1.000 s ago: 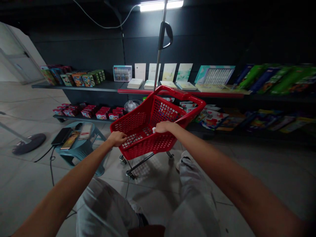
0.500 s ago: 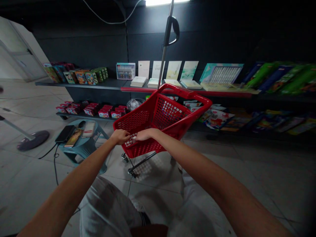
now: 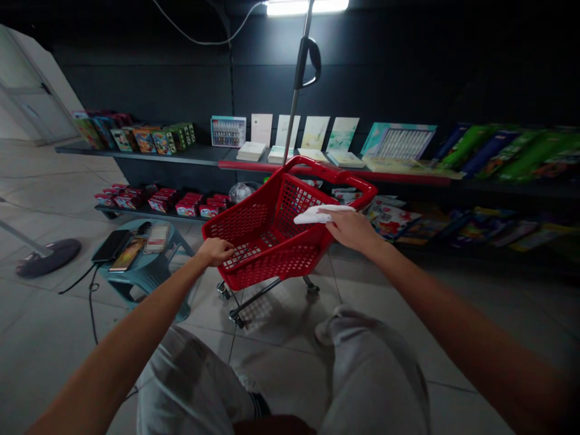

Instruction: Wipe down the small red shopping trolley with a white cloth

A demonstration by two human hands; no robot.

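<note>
The right hand [image 3: 351,231] grasps a white cloth [image 3: 317,214], held over the right side of a red cart [image 3: 254,226], its fingers closed on the fabric. The left hand [image 3: 212,252] curls firmly over the cart's near rim. Left of that grip, a teal stool [image 3: 149,275] holds a phone [image 3: 112,246]. Beyond the cart, a shelf [image 3: 136,156] carries boxes and books [image 3: 312,142].

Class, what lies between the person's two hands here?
In the head view, the red plastic shopping basket lies between the left hand and the right hand, with a white cloth from the right hand reaching over it.
</note>
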